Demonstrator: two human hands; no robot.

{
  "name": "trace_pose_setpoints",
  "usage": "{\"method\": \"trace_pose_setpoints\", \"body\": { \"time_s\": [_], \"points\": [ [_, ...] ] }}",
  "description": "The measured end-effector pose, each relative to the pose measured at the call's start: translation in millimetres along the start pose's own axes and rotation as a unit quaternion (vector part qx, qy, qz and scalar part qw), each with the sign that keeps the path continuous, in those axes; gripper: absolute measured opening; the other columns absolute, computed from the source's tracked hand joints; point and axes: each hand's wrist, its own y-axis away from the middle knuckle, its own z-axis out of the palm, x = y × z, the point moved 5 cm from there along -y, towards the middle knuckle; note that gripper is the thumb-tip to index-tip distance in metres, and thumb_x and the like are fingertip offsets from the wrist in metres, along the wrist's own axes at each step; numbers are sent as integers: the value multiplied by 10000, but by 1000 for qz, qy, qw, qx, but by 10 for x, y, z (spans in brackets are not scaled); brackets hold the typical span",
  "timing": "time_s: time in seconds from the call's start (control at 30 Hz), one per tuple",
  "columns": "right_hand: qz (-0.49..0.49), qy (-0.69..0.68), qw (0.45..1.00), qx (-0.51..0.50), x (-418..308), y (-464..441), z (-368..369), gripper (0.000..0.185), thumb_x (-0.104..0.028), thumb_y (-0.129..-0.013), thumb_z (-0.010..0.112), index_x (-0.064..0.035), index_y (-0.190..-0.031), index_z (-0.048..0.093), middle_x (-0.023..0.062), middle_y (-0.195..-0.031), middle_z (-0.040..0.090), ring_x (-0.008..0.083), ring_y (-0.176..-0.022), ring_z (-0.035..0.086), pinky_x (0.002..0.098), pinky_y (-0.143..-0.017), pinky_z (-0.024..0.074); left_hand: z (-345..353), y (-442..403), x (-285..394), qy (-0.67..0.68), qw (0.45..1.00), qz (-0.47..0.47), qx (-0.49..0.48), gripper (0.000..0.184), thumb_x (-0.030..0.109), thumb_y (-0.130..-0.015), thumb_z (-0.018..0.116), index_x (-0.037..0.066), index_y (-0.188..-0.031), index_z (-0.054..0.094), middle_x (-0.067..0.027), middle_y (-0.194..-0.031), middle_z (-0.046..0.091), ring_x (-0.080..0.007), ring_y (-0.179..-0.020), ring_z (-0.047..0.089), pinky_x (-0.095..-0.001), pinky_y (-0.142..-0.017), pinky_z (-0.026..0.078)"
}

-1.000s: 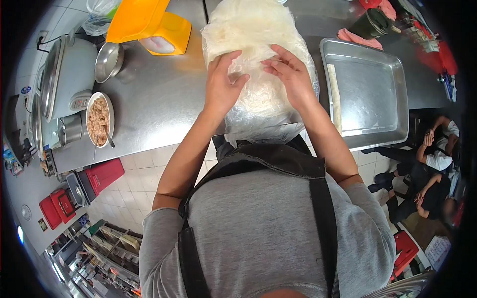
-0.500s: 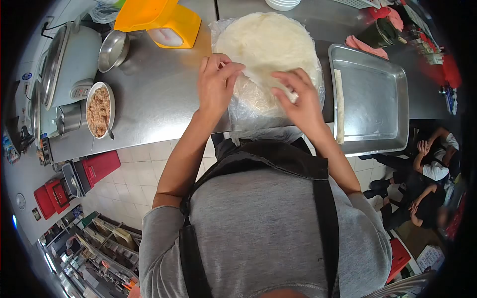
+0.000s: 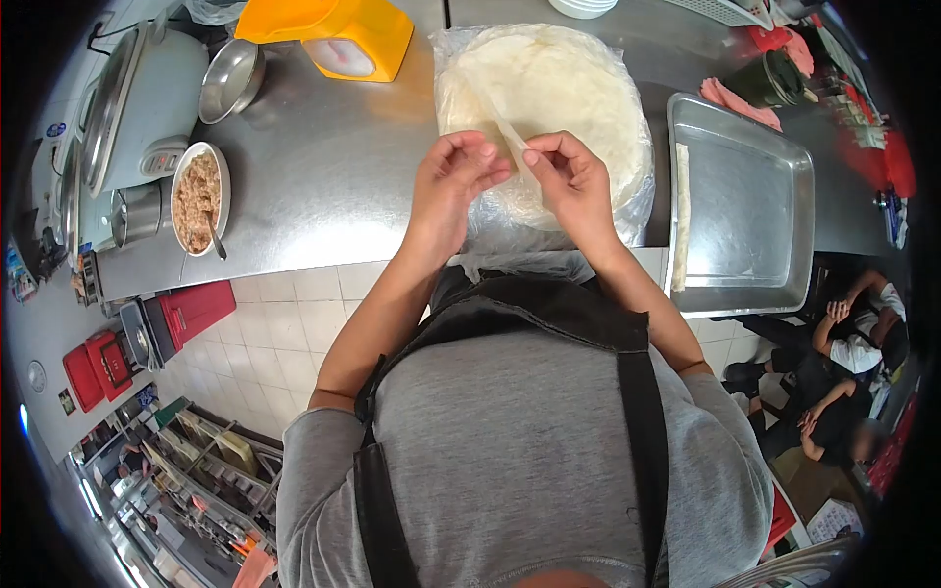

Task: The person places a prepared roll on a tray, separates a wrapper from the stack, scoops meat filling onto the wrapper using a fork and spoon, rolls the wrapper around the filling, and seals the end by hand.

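Observation:
A stack of thin, pale round wrapper sheets [image 3: 578,83] lies on clear plastic wrap [image 3: 637,211] on the steel counter. One edge of the top wrapper sheet [image 3: 505,122] is peeled up in a narrow fold. My right hand [image 3: 578,186] pinches that raised edge between thumb and fingers. Just left of the fold, my left hand [image 3: 451,186] is over the near-left side of the stack, its fingers bent and apart with nothing visible between them. To the right, a long pale roll [image 3: 682,216] lies along the left side of a metal tray [image 3: 804,235].
A white bowl of minced filling [image 3: 199,196] with a spoon sits at the left, near a rice cooker [image 3: 152,108] and a steel bowl [image 3: 232,81]. Behind is a yellow container [image 3: 377,39]. A pink cloth [image 3: 740,103] lies beyond the tray. Two people [image 3: 823,382] sit at the right.
My right hand has moved left to the wrapper and now pinches its edge, which stands up in a fold. My left hand has shifted slightly right and down, its fingers now apart. The view has shifted slightly.

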Motion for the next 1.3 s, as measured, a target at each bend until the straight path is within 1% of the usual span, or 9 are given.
{"method": "trace_pose_setpoints", "body": {
  "time_s": [0.17, 0.27, 0.47, 0.57, 0.67, 0.8, 1.0, 1.2, 1.3],
  "points": [
    [31, -56, 998, 13, -33, 14, -59, 93, -89, -1009, 670, -8, -1054, 684, 1, -943, 712, 48, -844, 619, 219, -778, 482, 160, -35, -67, -44, 998, 24, -33, 251, 115, -981, 706, 0, -1184, 613, -84, -1123, 669, -195, -1029, 677, -393, -961, 566],
    [34, -65, 997, 36, -8, -11, -105, 70, -65, -992, 687, 4, -1002, 682, 14, -876, 708, 41, -766, 618, 211, -687, 487, 194, -53, -102, -62, 997, 28, -44, 245, 113, -966, 728, 1, -1163, 635, -72, -1109, 669, -181, -1019, 673, -381, -962, 563],
    [82, -59, 995, 5, 116, -14, -189, 64, -16, -941, 729, -16, -918, 669, 45, -1027, 715, 80, -929, 636, 256, -855, 502, 228, -100, -21, -117, 991, 71, -12, 268, 101, -960, 731, -1, -1187, 635, -55, -1084, 661, -140, -989, 640, -327, -906, 537],
    [-130, 103, 985, -46, 36, 34, -132, 179, -21, -860, 791, -25, -946, 634, 98, -1128, 678, 138, -982, 630, 278, -872, 506, 219, -160, 78, -64, 994, 76, 40, 266, 109, -965, 725, -2, -1190, 637, -48, -1079, 659, -133, -985, 630, -312, -888, 522],
    [-142, 107, 978, -107, -64, 76, 3, 291, -16, -812, 809, -52, -1004, 593, 119, -1220, 624, 183, -1094, 600, 316, -964, 482, 174, -204, 78, -57, 996, 62, 36, 249, 114, -974, 714, 6, -1187, 644, -41, -1082, 658, -131, -984, 630, -306, -889, 519],
    [-14, -87, 994, -66, -67, 42, 16, 318, -85, -916, 770, -28, -1175, 593, 61, -1159, 642, 133, -1048, 608, 280, -924, 493, 235, -142, 56, -100, 993, 61, 2, 238, 84, -957, 724, 10, -1172, 653, -40, -1070, 665, -120, -963, 623, -289, -870, 517],
    [69, -56, 994, -58, -22, -85, -99, 171, -120, -1005, 682, -8, -1131, 654, -16, -959, 671, 48, -867, 591, 214, -796, 484, 253, -88, -34, -115, 990, 71, -27, 222, 74, -960, 721, 25, -1167, 660, -36, -1060, 671, -120, -957, 627, -291, -867, 518],
    [21, -41, 997, -54, -40, -14, -27, 138, -102, -979, 712, -21, -1087, 680, -12, -945, 681, 55, -859, 599, 226, -786, 487, 314, -43, 117, -95, 994, 52, -16, 214, 110, -965, 727, 27, -1150, 658, -35, -1060, 672, -121, -952, 636, -293, -852, 527],
    [-69, 25, 996, -56, -71, -5, 7, 120, -83, -972, 711, -26, -1072, 677, 7, -989, 653, 81, -902, 616, 245, -808, 500, 298, -39, 100, -96, 994, 45, -17, 216, 132, -973, 723, 25, -1149, 656, -37, -1052, 677, -123, -945, 646, -300, -841, 535]
  ]
}}
